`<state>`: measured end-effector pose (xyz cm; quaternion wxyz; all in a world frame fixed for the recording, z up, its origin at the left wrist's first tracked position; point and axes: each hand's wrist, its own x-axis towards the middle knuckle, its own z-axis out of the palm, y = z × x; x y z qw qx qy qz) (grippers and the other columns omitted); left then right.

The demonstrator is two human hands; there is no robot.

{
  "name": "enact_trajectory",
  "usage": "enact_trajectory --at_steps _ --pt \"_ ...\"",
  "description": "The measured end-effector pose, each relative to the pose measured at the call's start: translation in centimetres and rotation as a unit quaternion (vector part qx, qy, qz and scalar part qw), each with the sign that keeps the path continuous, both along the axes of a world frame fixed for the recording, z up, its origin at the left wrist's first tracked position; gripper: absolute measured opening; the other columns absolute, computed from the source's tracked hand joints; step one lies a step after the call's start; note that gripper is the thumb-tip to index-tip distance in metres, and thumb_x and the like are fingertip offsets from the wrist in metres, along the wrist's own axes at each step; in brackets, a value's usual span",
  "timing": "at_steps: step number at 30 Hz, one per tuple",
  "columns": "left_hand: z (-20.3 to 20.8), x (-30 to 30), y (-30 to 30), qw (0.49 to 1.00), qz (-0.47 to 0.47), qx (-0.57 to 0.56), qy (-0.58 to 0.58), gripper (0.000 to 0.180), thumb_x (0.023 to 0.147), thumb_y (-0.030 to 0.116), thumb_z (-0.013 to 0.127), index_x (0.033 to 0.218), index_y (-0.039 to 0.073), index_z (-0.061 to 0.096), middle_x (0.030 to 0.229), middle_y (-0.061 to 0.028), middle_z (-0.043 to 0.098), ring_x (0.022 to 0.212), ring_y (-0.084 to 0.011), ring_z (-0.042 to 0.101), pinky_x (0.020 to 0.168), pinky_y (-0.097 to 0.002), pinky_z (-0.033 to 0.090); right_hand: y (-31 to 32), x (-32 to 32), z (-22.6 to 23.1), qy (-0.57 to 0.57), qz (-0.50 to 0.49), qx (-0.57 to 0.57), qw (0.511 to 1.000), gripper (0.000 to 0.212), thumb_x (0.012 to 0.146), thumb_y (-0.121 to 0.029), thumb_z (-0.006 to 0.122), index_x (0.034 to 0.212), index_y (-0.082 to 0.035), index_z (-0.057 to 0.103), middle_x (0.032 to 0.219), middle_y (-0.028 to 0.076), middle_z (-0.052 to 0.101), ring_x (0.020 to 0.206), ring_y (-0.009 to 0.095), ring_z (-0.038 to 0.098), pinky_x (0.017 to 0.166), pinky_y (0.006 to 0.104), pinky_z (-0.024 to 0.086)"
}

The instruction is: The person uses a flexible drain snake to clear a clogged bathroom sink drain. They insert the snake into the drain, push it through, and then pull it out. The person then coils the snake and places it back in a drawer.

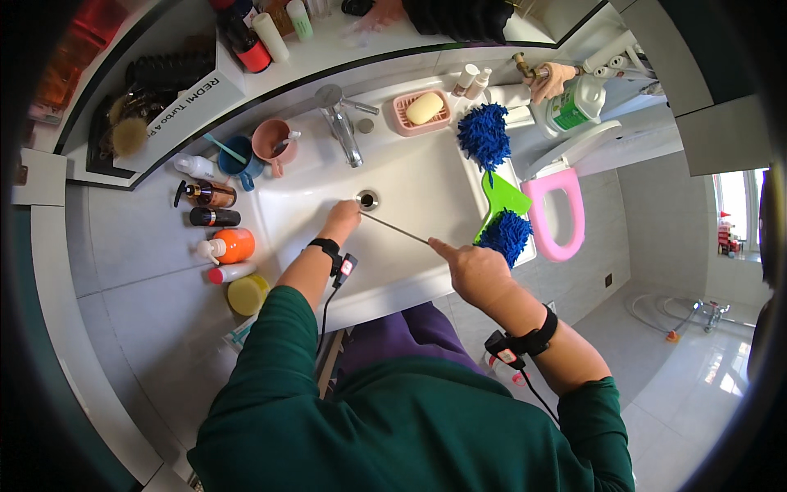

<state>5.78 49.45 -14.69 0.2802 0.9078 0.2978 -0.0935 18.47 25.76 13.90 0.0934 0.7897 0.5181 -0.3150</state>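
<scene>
Probably light, slim and somewhat springy, the thin dark rod [395,228] spans the white sink [426,184] near the drain [368,199], its ends, sensible holds, pinched by the left hand [342,219] and right hand [478,272].

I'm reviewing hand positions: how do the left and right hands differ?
The left hand is beside the drain; the right hand is farther from it. The right hand's index finger points out; the left hand looks curled in. Both meet the thin rod, one at each visible end.
</scene>
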Motion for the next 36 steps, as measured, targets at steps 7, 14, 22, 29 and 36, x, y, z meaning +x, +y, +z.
enact_trajectory --at_steps 7,14,22,29,36 --pt "-1.1 0.8 0.0 0.997 -0.003 0.074 0.005 0.016 0.076 0.013 0.055 0.076 0.002 0.067 0.082 -0.0174 0.066 0.081 -0.0359 0.063 0.072 -0.0449 0.051 0.4 -0.5 -1.2 0.007 0.002 0.0 1.0 0.059 0.083 -0.009 0.05 0.139 -0.019 0.039 0.085 0.011 0.065 0.074 0.027 0.066 0.063 0.0379 0.053" --pt "1.8 6.6 0.4 0.977 -0.095 0.057 0.184 0.019 0.076 0.016 0.057 0.085 0.006 0.071 0.09 -0.0144 0.068 0.085 -0.033 0.065 0.07 -0.0413 0.052 -0.8 -0.1 0.0 -0.038 -0.037 0.096 0.994 0.057 0.081 -0.005 0.049 0.136 -0.017 0.044 0.07 0.013 0.062 0.06 0.028 0.063 0.053 0.0402 0.05" --pt "0.4 7.2 1.3 0.973 -0.15 0.066 0.162 0.021 0.079 0.017 0.054 0.084 0.003 0.069 0.083 -0.0152 0.068 0.076 -0.0278 0.067 0.062 -0.0381 0.052 -0.8 0.4 -0.1 0.004 -0.056 -0.006 0.998 0.06 0.082 -0.007 0.049 0.14 -0.017 0.038 0.087 0.013 0.065 0.077 0.029 0.065 0.065 0.0397 0.052" --pt "0.7 5.0 2.6 0.961 0.055 -0.268 0.025 0.023 0.084 0.019 0.049 0.075 0.0 0.06 0.07 -0.0133 0.062 0.058 -0.0227 0.06 0.053 -0.0361 0.047 -2.0 0.5 0.3 0.022 -0.07 0.048 0.996 0.063 0.081 -0.006 0.05 0.141 -0.022 0.038 0.081 0.011 0.064 0.072 0.028 0.065 0.061 0.0386 0.052" --pt "0.9 2.4 1.5 0.997 -0.056 0.039 0.017 0.021 0.08 0.018 0.055 0.083 0.003 0.069 0.084 -0.0191 0.067 0.079 -0.0345 0.065 0.072 -0.0418 0.053 -1.2 -0.5 -1.1 0.002 -0.047 0.077 0.996 0.062 0.081 -0.006 0.05 0.14 -0.023 0.04 0.078 0.009 0.063 0.069 0.026 0.064 0.059 0.0375 0.052"
